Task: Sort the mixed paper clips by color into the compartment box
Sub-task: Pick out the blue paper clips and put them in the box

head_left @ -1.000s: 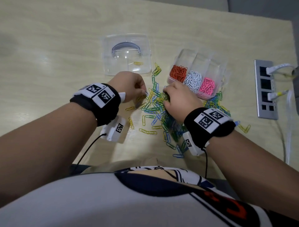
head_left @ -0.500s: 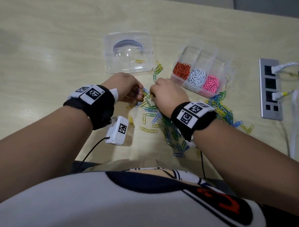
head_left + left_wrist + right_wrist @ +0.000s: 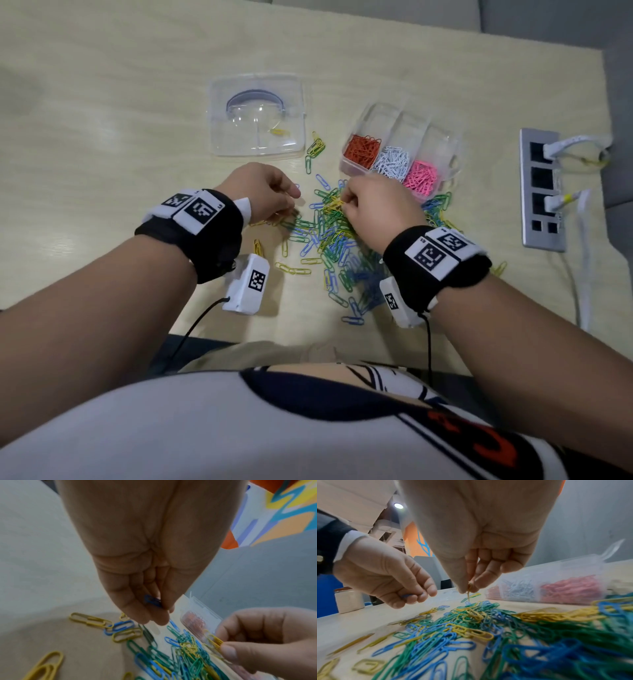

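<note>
A loose heap of blue, green and yellow paper clips (image 3: 329,240) lies on the table between my hands. The clear compartment box (image 3: 442,137) stands behind it with orange (image 3: 361,150), white (image 3: 392,162) and pink clips (image 3: 419,178) in separate compartments. My left hand (image 3: 267,195) hovers at the heap's left edge and holds a blue clip (image 3: 152,600) in its curled fingers. My right hand (image 3: 373,209) is over the heap just in front of the box and pinches a yellow clip (image 3: 469,591) between thumb and forefinger.
The clear lid (image 3: 257,113) lies at the back left with one yellow clip on it. A grey power strip (image 3: 541,188) with white cables plugged in sits at the right. Stray yellow clips (image 3: 293,270) lie near the left wrist. The table's front edge runs close to my body.
My right hand has moved right, back toward the box, and lifted a yellow clip out of the heap. The left hand stayed near the heap's left edge.
</note>
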The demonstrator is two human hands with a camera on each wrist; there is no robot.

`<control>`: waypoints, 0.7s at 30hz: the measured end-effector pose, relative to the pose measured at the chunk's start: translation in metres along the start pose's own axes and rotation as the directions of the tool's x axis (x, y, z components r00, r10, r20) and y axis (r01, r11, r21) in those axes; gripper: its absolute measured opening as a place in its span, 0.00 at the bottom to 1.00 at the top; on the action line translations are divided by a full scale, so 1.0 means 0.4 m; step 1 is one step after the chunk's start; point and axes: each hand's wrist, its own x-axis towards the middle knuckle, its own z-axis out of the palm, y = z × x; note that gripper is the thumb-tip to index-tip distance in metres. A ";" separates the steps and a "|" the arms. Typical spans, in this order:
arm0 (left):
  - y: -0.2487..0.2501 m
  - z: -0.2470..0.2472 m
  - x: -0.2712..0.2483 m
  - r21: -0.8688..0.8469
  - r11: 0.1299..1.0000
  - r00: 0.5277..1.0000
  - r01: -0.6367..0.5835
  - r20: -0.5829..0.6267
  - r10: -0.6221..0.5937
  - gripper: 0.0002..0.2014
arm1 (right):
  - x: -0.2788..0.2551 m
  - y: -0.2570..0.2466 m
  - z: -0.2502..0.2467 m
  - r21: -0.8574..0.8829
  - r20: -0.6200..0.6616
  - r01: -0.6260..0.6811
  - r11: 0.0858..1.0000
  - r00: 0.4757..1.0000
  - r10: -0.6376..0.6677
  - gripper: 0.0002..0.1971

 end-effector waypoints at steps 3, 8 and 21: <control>0.003 0.000 -0.004 0.099 0.995 0.998 0.013 -0.057 -0.007 0.12 | -0.023 0.017 -0.006 -0.015 0.038 -0.006 1.000 0.999 0.007 0.08; -0.007 -0.022 0.008 -0.014 0.997 0.993 0.072 -0.090 -0.073 0.12 | -0.027 0.007 -0.018 -0.060 0.065 0.022 0.998 0.998 -0.018 0.11; -0.029 -0.105 0.086 -0.142 0.981 0.991 0.133 0.029 -0.130 0.15 | 0.168 -0.137 0.061 -0.158 0.080 0.083 0.984 0.994 -0.071 0.12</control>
